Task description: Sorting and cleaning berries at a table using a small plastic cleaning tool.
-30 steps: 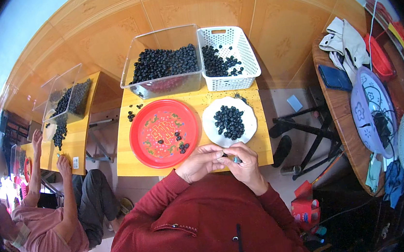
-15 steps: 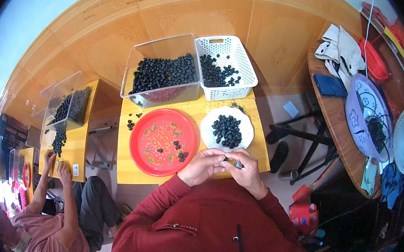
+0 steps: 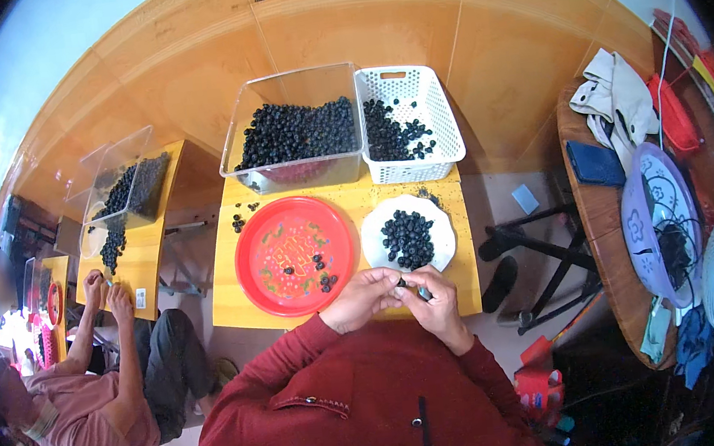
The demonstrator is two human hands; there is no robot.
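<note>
Close to my body, at the table's near edge, my two hands meet. Between the fingertips of my left hand (image 3: 356, 299) is a small dark round piece (image 3: 401, 282), like a berry or bead. My right hand (image 3: 435, 303) grips a small tool with a blue-green handle (image 3: 424, 292), its tip against or close to that piece; the fingers hide most of it. Just beyond them stands a white scalloped plate (image 3: 375, 254) heaped with similar dark pieces (image 3: 408, 237). To its left, a round red tray (image 3: 263, 271) holds several scattered ones.
At the back of the yellow table (image 3: 225, 300) are a clear plastic bin (image 3: 339, 170) full of dark pieces and a white perforated basket (image 3: 412, 171) partly filled. Leftward, another person (image 3: 91, 412) works at a second table. A wooden table (image 3: 598, 225) with a purple basin (image 3: 640, 230) stands right.
The whole view has shifted slightly, moving the tables a little right and down. My hands stay together at nearly the same place, and the dark piece shows more between the fingertips.
</note>
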